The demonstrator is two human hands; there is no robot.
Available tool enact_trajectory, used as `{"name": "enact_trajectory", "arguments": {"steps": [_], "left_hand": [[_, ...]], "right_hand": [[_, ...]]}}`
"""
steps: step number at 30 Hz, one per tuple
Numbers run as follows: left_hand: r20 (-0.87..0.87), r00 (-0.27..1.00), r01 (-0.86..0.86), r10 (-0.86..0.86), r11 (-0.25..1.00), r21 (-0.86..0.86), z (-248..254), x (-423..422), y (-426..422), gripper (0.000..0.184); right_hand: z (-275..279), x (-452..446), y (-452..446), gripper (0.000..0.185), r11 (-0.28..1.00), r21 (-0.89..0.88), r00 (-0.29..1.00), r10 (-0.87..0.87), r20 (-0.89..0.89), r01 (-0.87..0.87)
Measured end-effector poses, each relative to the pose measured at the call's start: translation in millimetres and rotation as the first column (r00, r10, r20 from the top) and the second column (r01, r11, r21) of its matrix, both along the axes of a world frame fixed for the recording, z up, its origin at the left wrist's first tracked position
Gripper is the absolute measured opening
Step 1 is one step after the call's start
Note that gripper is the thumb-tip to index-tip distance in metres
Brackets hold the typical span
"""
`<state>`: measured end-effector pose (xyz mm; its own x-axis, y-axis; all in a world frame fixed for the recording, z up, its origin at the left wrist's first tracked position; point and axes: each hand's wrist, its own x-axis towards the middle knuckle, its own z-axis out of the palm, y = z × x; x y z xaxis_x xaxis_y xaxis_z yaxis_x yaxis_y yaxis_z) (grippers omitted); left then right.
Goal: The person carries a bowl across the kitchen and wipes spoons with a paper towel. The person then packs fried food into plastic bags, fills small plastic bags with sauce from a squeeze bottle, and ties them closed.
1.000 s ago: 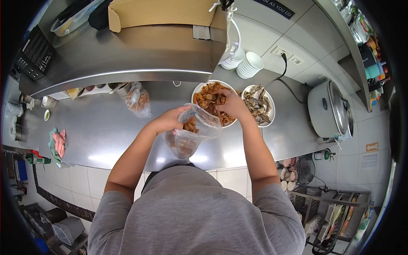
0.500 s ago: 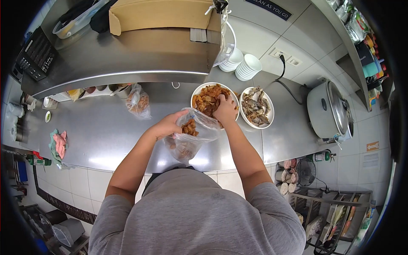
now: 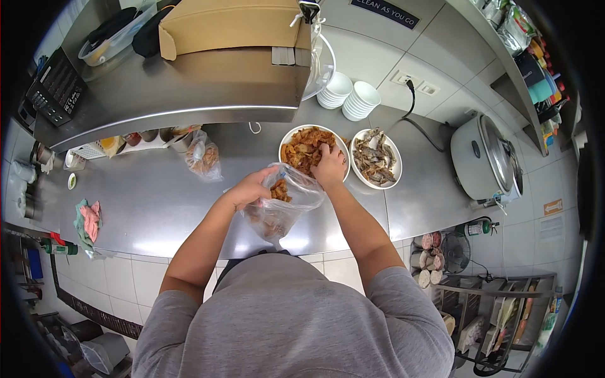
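My left hand (image 3: 253,187) is closed on the rim of a clear plastic bag (image 3: 277,217), holding its mouth apart beside the bowl. Reddish-brown fried-looking pieces (image 3: 281,191) show inside the bag. My right hand (image 3: 329,167) reaches into a round white bowl (image 3: 283,140) heaped with the same reddish-brown food pieces (image 3: 307,146). Its fingers curl down around some of them at the right side of the bowl, and the fingertips are partly hidden. Just to the right, a second white bowl (image 3: 398,167) holds small dried-looking fish (image 3: 375,160).
Another filled plastic bag (image 3: 203,159) lies left on the steel counter (image 3: 151,189). Cloths (image 3: 89,220) lie at the far left. Stacked white cups (image 3: 361,101) stand behind the bowls. A large cooker (image 3: 477,160) sits right, with its cord by the wall. A steel shelf (image 3: 176,94) overhangs the back.
My right hand has shifted slightly down and left within the bowl, its fingers still in the food. My left hand keeps hold of the bag. The whole view has moved slightly.
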<state>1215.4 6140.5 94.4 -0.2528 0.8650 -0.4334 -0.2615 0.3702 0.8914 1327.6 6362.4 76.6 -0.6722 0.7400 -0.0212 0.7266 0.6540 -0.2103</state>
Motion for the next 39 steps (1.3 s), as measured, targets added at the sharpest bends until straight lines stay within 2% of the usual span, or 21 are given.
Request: {"name": "enact_trajectory", "arguments": {"steps": [8,12,13,14,15,16,18,21,24,25,26,27,28,30,31,32,33,34,36,37,39], "left_hand": [[0.038,0.999,-0.003,0.004,0.999,-0.035,-2,-7,1,0.082],[0.039,0.999,0.002,0.000,0.999,-0.041,-14,-15,3,0.080],[0.076,0.997,0.002,0.000,0.999,-0.037,-15,-17,4,0.080],[0.113,0.994,0.003,0.000,0.999,-0.032,-16,-19,5,0.080],[0.114,0.993,0.002,0.002,0.999,-0.032,-18,-22,7,0.080],[0.162,0.987,0.004,-0.001,1.000,-0.015,-22,-25,9,0.080],[0.212,0.977,-0.001,0.000,1.000,0.002,-32,-29,13,0.080],[0.248,0.969,-0.020,0.010,0.999,0.038,-38,-33,15,0.080],[0.261,0.964,-0.070,0.050,0.995,0.069,-18,-29,4,0.080],[0.040,0.999,-0.029,0.026,0.997,0.074,-11,-26,-3,0.081],[-0.182,0.983,0.014,-0.002,0.998,0.067,3,-22,-11,0.081],[-0.351,0.930,0.085,-0.109,0.993,-0.082,39,-15,-19,0.082],[-0.344,0.932,0.084,-0.110,0.992,-0.089,47,-11,-27,0.082],[-0.824,0.567,0.167,0.007,0.978,0.123,57,1,-46,0.082],[-0.728,0.684,0.130,-0.049,0.990,0.056,85,6,-53,0.081],[-0.727,0.685,0.125,-0.050,0.991,0.050,102,10,-62,0.081],[-0.767,0.642,0.098,0.009,0.991,0.094,115,13,-70,0.080],[-0.800,0.595,0.074,0.069,0.987,0.141,120,16,-76,0.080],[-0.786,0.603,-0.004,0.140,0.985,0.172,120,17,-88,0.079],[-0.770,0.602,-0.075,0.210,0.976,0.207,119,17,-95,0.078],[-0.819,0.544,-0.094,0.180,0.984,0.154,95,16,-102,0.078]], "right_hand": [[7,-1,27,0.043,0.997,-0.009,0.985,0.079,-0.154,-0.082],[19,-2,64,0.044,0.980,-0.157,0.943,0.061,-0.327,-0.118],[26,-5,71,0.040,0.930,-0.320,0.878,0.004,-0.478,-0.179],[30,-7,73,0.037,0.849,-0.459,0.793,-0.082,-0.603,-0.261],[33,-5,73,0.038,0.671,-0.667,0.718,-0.284,-0.635,-0.324],[36,-6,64,0.038,0.670,-0.668,0.720,-0.283,-0.634,-0.325],[40,-12,42,0.039,0.404,-0.733,0.498,-0.546,-0.673,-0.548],[29,-16,-20,0.044,0.309,-0.780,0.597,-0.511,-0.618,-0.544],[-8,-12,-73,0.041,-0.054,-0.870,0.837,-0.311,-0.451,-0.490],[-15,-8,-86,0.038,-0.260,-0.885,0.912,-0.252,-0.323,-0.386],[-20,-10,-91,0.038,-0.267,-0.885,0.913,-0.254,-0.318,-0.382],[-26,-11,-97,0.038,-0.415,-0.856,0.936,-0.291,-0.195,-0.308],[-30,-11,-101,0.038,-0.555,-0.798,0.950,-0.306,-0.066,-0.234],[8,-11,-100,0.044,-0.511,-0.848,0.945,-0.325,0.040,-0.140],[26,-14,-96,0.048,-0.494,-0.869,0.957,-0.265,0.114,-0.033],[47,-15,-97,0.053,-0.469,-0.880,0.960,-0.206,0.189,0.073],[77,-12,-105,0.060,-0.305,-0.951,0.971,-0.209,0.118,0.049],[97,-8,-108,0.060,-0.308,-0.950,0.972,-0.203,0.120,0.053],[120,2,-106,0.068,0.161,-0.971,0.965,0.219,-0.142,-0.179],[115,7,-105,0.054,0.480,-0.749,0.864,0.440,-0.245,-0.457],[114,17,-103,0.046,0.555,-0.632,0.821,0.514,-0.250,-0.540]]}}
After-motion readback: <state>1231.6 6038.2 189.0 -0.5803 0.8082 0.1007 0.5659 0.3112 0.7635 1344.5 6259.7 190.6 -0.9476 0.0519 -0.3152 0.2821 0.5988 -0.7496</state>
